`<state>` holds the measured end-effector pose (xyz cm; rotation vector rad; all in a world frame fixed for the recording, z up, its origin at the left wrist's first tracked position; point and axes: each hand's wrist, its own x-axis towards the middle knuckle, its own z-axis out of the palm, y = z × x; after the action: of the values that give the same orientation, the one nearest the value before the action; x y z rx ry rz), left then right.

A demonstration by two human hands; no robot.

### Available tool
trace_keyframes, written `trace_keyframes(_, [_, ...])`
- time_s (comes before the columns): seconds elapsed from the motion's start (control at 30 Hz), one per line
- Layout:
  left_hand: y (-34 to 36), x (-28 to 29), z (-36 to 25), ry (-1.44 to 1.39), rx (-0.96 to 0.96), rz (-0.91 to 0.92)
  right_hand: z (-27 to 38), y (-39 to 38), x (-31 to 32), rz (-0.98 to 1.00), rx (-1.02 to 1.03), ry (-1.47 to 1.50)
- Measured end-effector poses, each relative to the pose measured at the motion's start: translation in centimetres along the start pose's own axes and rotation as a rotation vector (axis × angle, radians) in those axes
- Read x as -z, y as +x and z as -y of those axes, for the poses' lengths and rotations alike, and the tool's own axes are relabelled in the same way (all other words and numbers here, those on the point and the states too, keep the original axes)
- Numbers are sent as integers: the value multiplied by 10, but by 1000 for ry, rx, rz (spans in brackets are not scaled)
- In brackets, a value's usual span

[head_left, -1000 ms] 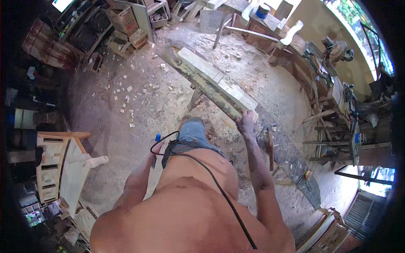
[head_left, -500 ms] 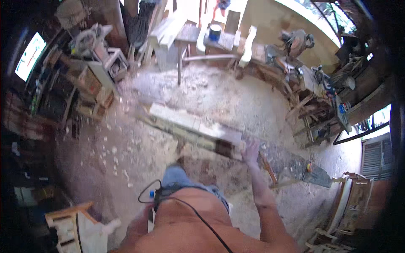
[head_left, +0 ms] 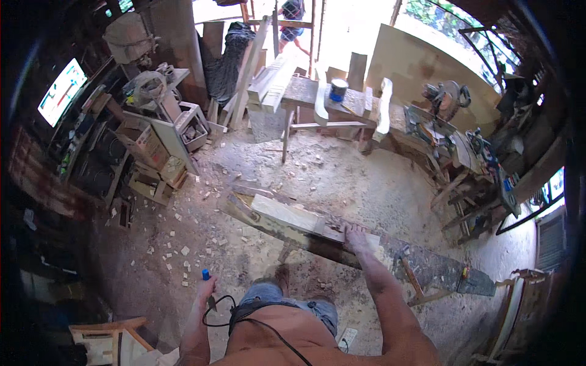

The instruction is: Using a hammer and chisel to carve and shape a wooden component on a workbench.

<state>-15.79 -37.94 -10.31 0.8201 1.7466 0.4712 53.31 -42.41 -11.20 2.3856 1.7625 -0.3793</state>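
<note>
My left hand point(head_left: 206, 287), low beside my hip, is closed around a chisel with a blue handle point(head_left: 206, 274). Its blade point(head_left: 212, 303) points down toward my forearm. My right hand point(head_left: 356, 236) grips a pale block of wood point(head_left: 285, 215) near its right end. The block lies along a long, low, weathered bench point(head_left: 268, 229), which slants across the floor in front of me. To the right of that hand, a hammer with a wooden handle point(head_left: 412, 276) rests at the bench's near edge.
Wood chips point(head_left: 185, 251) litter the floor. A small red and yellow item point(head_left: 464, 272) is on the bench's right end. A worktable point(head_left: 305, 91) at the back carries shaped wooden legs point(head_left: 383, 107) and a tin point(head_left: 338, 89). A power strip point(head_left: 348, 337) lies near my feet. Beyond the opening, a person point(head_left: 292, 24) is visible.
The view has shifted, and the scene sits lower and sharper. My left hand, mostly hidden before, now shows with the chisel, out to the left. My right hand stays on the block.
</note>
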Motion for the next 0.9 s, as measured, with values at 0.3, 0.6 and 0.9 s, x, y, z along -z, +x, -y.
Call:
trace_keyframes(0.3, [-81,28,76,107,-18,-63,-38,-78,38,168,32,-5])
trace_keyframes(0.6, [-141,-56,75,399,161,-11,30,-156,-18,151,-284,338])
trace_keyframes(0.9, [-139,-207,-101,510,-299,155,110,-162,-8,287,-470,766])
